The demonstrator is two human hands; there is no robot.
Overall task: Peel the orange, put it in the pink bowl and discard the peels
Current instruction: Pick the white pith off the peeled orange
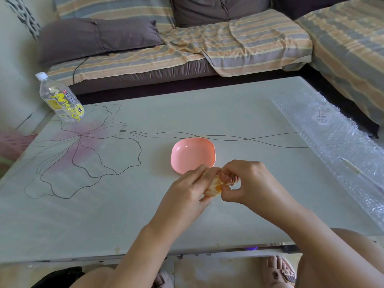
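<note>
A small orange (pixel 214 187), mostly bare of peel with pale pith showing, sits between both hands just above the table, in front of the pink bowl (pixel 192 154). My left hand (pixel 187 190) cups it from the left. My right hand (pixel 247 183) pinches at its top right with thumb and fingers; whether a bit of peel is between them I cannot tell. The bowl holds nothing and its near rim is hidden behind my fingers.
The white table (pixel 124 204) bears a drawn flower. A clear plastic bottle (pixel 60 98) with a yellow label stands at its far left corner. Bubble wrap (pixel 332 138) covers the right edge. A sofa (pixel 187 48) with striped covers runs behind.
</note>
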